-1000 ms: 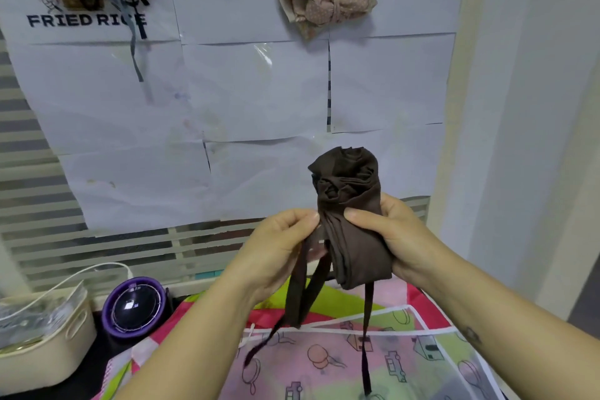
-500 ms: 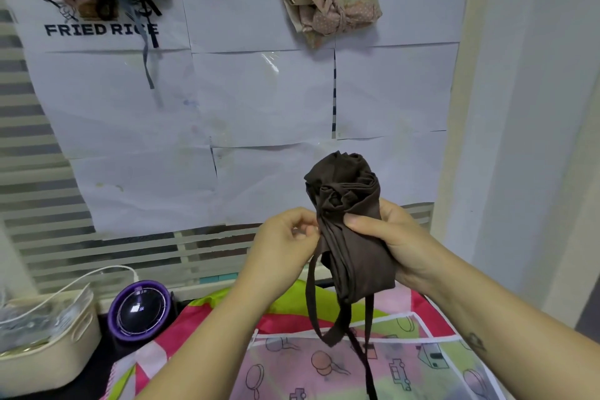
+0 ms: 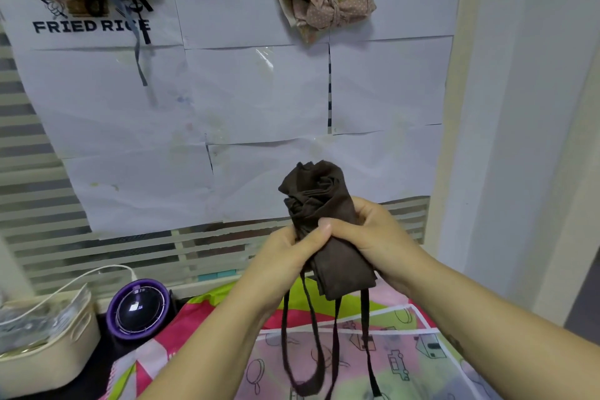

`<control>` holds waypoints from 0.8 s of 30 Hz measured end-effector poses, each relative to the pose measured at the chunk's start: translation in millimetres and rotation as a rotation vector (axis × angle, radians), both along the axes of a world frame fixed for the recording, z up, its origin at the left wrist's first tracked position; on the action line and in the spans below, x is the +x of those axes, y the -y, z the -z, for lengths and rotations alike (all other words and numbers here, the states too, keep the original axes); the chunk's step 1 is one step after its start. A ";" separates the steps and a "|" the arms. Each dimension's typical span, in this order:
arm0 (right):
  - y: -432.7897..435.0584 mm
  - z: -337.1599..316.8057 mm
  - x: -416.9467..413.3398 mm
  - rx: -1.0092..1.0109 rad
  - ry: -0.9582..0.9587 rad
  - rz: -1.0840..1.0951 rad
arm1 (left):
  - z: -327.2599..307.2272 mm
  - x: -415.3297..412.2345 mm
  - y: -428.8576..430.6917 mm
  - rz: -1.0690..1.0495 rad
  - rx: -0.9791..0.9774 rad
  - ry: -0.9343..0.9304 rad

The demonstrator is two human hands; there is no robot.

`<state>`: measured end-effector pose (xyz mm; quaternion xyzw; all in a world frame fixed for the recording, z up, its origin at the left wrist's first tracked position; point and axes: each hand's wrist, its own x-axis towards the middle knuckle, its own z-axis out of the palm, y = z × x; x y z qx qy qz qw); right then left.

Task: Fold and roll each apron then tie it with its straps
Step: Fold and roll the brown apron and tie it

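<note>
Brown apron [image 3: 319, 224], already rolled, is held upright in mid-air: right hand [image 3: 380, 237] grips it from three o'clock, left hand [image 3: 282, 256] pinches its straps [image 3: 310, 334] at nine; they dangle untied, so tying remains.

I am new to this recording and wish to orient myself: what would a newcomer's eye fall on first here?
First, the rolled brown apron in the centre, held upright by the left hand and the right hand. Its straps hang loose, not yet tied, over the colourful cloth below. Next, the tied floral bundle against the papered wall, top centre.
</note>
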<state>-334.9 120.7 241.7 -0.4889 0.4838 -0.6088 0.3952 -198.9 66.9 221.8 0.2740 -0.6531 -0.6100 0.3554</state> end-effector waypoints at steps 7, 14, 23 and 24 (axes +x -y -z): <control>-5.6 -9.2 -39.7 0.157 -0.181 -0.307 | 4.8 12.6 12.9 0.021 0.210 -0.165; -0.9 -3.4 -44.2 0.022 -0.681 -0.007 | 7.2 12.6 7.8 0.112 0.236 -0.220; 4.4 15.3 -12.2 0.084 -0.089 -0.211 | 11.1 2.1 8.1 0.076 0.170 -0.314; 4.3 14.4 -11.7 0.113 -0.065 -0.237 | 10.9 2.3 8.3 0.072 0.166 -0.311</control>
